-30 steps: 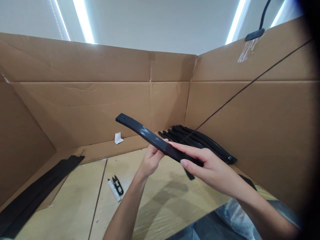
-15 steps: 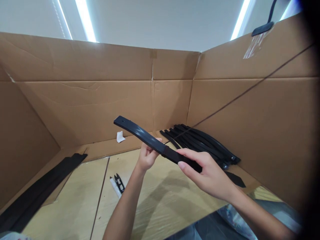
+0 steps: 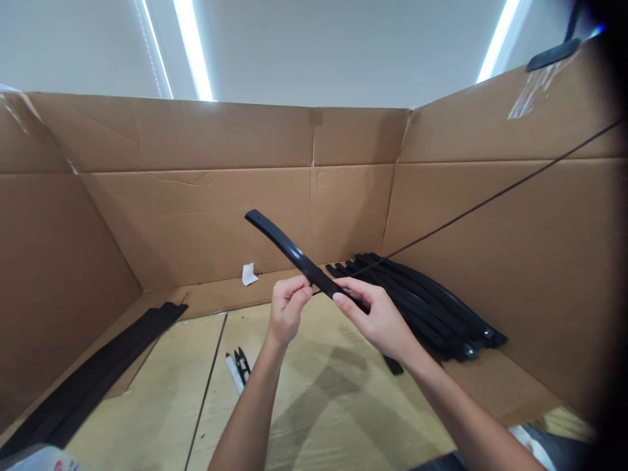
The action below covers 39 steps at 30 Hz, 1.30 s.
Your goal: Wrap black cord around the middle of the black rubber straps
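1. Pinching with both hands, I hold one curved black strip (image 3: 294,252). My left hand (image 3: 286,309) presses thumb and forefinger together on it near its middle. My right hand (image 3: 381,322) folds over it just beside, fingers on top; the thumb is hidden underneath.
2. This strip hangs in the air above the wooden table (image 3: 324,412). Its long axis slants from the far upper left down to the near right. The far end stands free above my left hand, in front of the back cardboard wall (image 3: 196,209). The near end pokes out below my right wrist.
3. My two hands sit close together, almost touching. The left is nearer the raised free end and the right is nearer the low end.
4. Just beyond my right hand, a pile of like strips (image 3: 432,304) lies along the foot of the right wall, slanting much the same way as the one I hold.
5. A thin dark cord (image 3: 490,196) runs down across that wall toward the pile, passing behind the held strip.
6. Below my left forearm, thread snips (image 3: 241,363) lie on the table beside a small white stick (image 3: 232,371).
7. Well apart on the left, flat black bands (image 3: 98,376) stretch along the left wall, and a white scrap (image 3: 249,273) sits at the foot of the back wall.
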Available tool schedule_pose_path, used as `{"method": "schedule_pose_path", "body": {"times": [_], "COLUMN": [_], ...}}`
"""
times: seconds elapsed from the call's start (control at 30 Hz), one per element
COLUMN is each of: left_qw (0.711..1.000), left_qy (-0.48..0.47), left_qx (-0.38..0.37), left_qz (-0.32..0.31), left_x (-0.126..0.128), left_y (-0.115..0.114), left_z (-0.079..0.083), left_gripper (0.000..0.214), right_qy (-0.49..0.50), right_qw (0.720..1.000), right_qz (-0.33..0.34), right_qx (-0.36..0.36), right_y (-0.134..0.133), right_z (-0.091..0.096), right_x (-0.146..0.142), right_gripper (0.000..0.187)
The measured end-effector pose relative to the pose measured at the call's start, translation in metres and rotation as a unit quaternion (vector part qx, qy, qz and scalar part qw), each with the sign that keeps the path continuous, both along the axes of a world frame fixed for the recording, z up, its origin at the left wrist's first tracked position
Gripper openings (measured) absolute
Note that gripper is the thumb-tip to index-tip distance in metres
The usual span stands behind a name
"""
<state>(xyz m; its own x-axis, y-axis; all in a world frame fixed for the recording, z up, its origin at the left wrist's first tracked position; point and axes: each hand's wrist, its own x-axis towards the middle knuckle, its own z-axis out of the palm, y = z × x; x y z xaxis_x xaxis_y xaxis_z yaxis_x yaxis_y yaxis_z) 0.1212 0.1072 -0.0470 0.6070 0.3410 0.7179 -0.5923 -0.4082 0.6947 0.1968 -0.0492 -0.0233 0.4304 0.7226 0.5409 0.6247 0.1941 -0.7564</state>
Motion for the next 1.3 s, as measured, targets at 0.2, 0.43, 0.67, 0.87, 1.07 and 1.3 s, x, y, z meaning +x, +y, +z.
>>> {"method": "schedule_pose_path", "body": {"times": [0.2, 0.43, 0.67, 0.87, 1.07, 1.3], "left_qw": [0.996, 0.990, 0.977, 0.975, 0.977, 0.967], "left_qy": [0.033, 0.068, 0.095, 0.100, 0.103, 0.107], "left_qx": [0.008, -0.007, -0.003, -0.045, -0.054, 0.029], "left_qz": [0.085, 0.121, 0.191, 0.192, 0.180, 0.227], "left_x": [-0.005, -0.013, -0.021, -0.025, -0.032, -0.039], "left_y": [0.004, 0.016, 0.040, 0.053, 0.049, 0.036], "left_z": [0.009, 0.015, 0.012, 0.011, 0.015, 0.022], "left_gripper": [0.037, 0.035, 0.029, 0.035, 0.038, 0.036], "right_qy": [0.051, 0.073, 0.039, 0.079, 0.234, 0.185], "right_qw": [0.998, 0.996, 0.999, 0.993, 0.953, 0.968], "right_qz": [0.032, 0.055, 0.029, 0.076, 0.190, 0.170], "right_qx": [0.006, 0.009, 0.020, 0.033, -0.007, 0.018], "right_y": [0.021, 0.048, 0.085, 0.098, 0.095, 0.094], "right_z": [-0.003, -0.014, -0.024, -0.022, -0.020, -0.020], "right_x": [0.005, 0.004, -0.002, -0.002, -0.001, -0.007], "right_gripper": [0.031, 0.034, 0.029, 0.031, 0.053, 0.045]}}
